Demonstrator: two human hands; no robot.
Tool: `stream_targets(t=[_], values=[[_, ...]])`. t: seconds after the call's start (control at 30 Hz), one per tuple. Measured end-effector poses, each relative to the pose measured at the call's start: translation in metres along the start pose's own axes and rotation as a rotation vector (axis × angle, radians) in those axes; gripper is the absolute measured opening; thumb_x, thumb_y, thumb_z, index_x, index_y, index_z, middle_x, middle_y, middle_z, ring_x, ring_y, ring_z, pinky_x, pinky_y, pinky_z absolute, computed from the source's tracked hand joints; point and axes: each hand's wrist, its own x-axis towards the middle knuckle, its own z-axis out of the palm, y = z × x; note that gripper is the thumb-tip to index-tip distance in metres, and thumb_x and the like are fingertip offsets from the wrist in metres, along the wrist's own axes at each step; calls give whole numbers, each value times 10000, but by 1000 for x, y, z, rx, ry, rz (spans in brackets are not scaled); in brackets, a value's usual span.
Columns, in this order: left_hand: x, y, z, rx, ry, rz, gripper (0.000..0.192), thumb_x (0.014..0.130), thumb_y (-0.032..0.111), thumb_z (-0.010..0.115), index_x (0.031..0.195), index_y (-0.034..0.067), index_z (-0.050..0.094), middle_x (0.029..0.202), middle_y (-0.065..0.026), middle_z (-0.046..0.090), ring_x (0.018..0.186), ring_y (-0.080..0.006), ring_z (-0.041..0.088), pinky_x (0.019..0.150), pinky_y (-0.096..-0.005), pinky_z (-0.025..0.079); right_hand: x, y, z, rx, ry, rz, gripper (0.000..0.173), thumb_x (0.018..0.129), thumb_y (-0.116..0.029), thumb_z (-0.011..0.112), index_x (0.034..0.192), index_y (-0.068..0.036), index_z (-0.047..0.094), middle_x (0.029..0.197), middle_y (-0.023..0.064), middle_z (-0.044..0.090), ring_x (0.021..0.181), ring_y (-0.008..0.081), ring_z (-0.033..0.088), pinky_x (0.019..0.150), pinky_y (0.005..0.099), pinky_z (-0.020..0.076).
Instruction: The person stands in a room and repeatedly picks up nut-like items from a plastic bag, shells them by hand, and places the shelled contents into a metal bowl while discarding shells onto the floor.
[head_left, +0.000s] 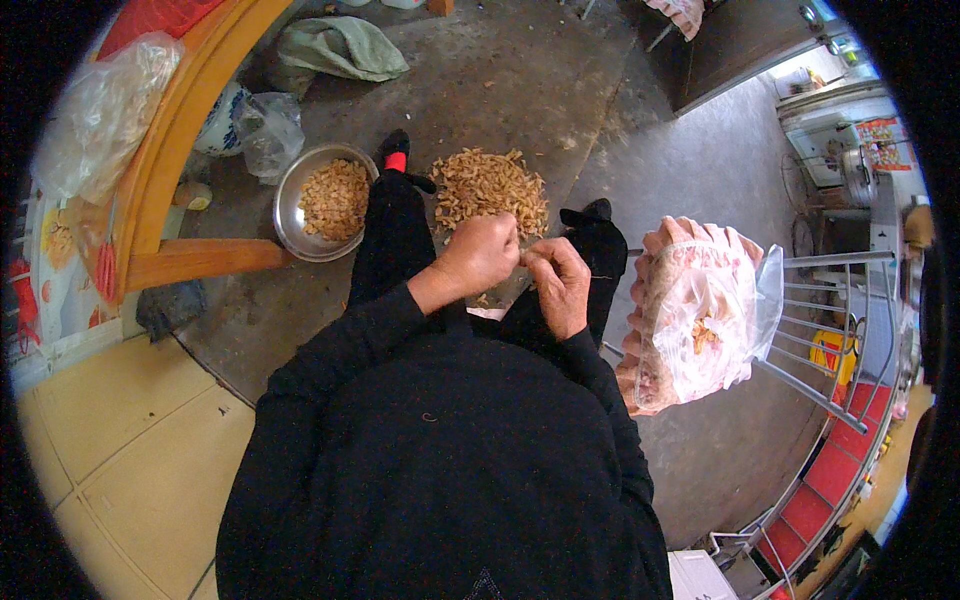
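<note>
My left hand (480, 253) is closed in a loose fist, its fingertips meeting those of my right hand (559, 274). A small pale piece shows between the two hands; which hand grips it is hard to tell. Just beyond them, a heap of light-brown, elongated dried pieces (491, 187), perhaps pods or husks, lies on the floor between my feet. Beside my left leg stands a round steel basin (283, 206) holding tan pieces (334, 201) like those being handled.
A metal chair (814, 260) with a frilled pink cushion (660, 262) and a plastic bag (720, 337) on it stands at right. At left are an orange wooden frame (210, 259) and a clear plastic bag (271, 131). A pale green woven sack (341, 49) lies beyond.
</note>
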Motion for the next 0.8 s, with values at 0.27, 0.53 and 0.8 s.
stream_targets(t=[0.27,0.53,0.8], values=[[-1,5,-13,-1048,-195,-423,132,920,177,598,931,47,578,696,-11,592,561,-83,564,511,-239,473,3,-9,-7,660,72,417,47,910,-101,614,936,-64,603,792,-42,581,679,32,495,598,195,398],[-2,2,-20,-1371,-241,-447,136,938,201,601,944,66,586,758,-10,596,608,-77,580,529,-248,498,2,-12,-21,912,37,540,104,953,-172,538,986,-73,531,714,0,531,483,79,416,462,243,357],[-4,5,-27,-1342,-234,-432,137,937,189,601,961,55,584,793,-34,621,631,-94,606,542,-252,509,5,-13,-22,908,-59,569,117,949,-185,555,977,-74,529,699,6,521,481,78,414,447,243,348]])
